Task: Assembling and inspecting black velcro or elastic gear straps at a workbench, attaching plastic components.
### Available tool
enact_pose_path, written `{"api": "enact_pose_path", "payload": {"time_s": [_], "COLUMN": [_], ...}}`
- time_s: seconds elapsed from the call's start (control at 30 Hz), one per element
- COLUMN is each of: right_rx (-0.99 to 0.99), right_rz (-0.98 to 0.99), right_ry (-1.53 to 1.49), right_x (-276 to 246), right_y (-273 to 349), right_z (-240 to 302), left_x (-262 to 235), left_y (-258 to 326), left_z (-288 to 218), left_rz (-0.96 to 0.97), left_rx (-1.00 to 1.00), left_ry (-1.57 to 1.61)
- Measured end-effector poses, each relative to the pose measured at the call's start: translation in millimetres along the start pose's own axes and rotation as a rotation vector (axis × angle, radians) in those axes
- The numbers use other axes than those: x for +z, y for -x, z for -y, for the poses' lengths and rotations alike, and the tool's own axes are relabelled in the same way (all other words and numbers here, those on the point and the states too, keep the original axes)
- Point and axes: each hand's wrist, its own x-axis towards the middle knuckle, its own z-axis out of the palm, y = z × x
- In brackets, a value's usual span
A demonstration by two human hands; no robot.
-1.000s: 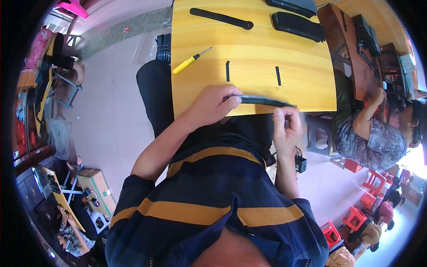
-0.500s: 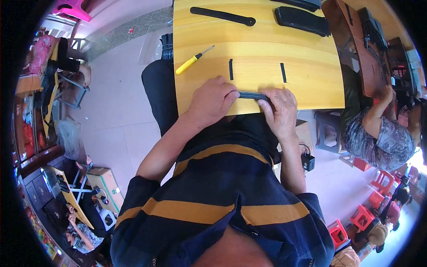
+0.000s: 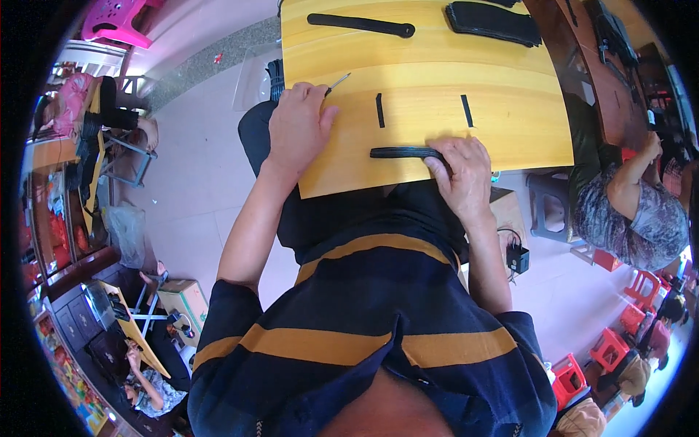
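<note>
While the long black strip (image 3: pixel 402 152) is pinned down near the front edge of the yellow table (image 3: pixel 510 109), the screwdriver (image 3: pixel 336 84) gets picked up.

Compared with a moment ago, the left hand (image 3: pixel 300 127) is no longer beside the strip; it's been moved out to the table's left edge and is closed over the screwdriver handle, only the metal tip being seen poking out past the fingers. The right hand (image 3: pixel 460 175) is kept pressed flat on the strip's right end, fingers together. Two short black pieces (image 3: pixel 379 110) are left just behind the strip, toward the table's middle. So it looks like tool work on the strip is being set up, probably.
</note>
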Motion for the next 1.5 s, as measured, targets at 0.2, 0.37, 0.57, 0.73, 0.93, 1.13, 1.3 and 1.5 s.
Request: {"api": "enact_pose_path", "payload": {"time_s": [0.2, 0.37, 0.57, 0.73, 0.93, 1.13, 1.3, 1.5], "right_rx": [0.012, -0.021, -0.042, -0.031, -0.014, -0.012, -0.036, -0.039], "right_rz": [0.019, 0.026, 0.044, 0.039, 0.032, 0.043, 0.015, 0.011], "right_ry": [0.059, 0.018, -0.056, -0.097, -0.130, -0.139, -0.141, -0.135], "right_x": [-6.0, -1.6, 7.3, 12.6, 14.2, 15.8, 16.1, 14.6], "right_y": [-5.5, -13.9, -17.5, -14.7, -14.4, -15.0, -16.6, -17.4], "right_z": [10.5, 19.1, 20.2, 19.0, 22.2, 24.1, 24.6, 25.8], "left_x": [9.5, -10.8, -31.0, -25.4, -19.3, -18.9, -18.9, -20.3], "left_y": [-2.0, 2.8, 38.1, 50.7, 54.4, 53.1, 51.3, 46.9], "left_z": [13.4, 11.8, -28.1, -49.9, -61.3, -57.7, -56.2, -56.5], "left_rz": [0.025, 0.052, 0.244, 0.332, 0.328, 0.318, 0.324, 0.321], "left_rx": [-0.040, -0.039, 0.119, 0.163, 0.226, 0.247, 0.242, 0.268], "left_ry": [0.026, 0.206, 0.357, 0.295, 0.204, 0.189, 0.174, 0.208]}}
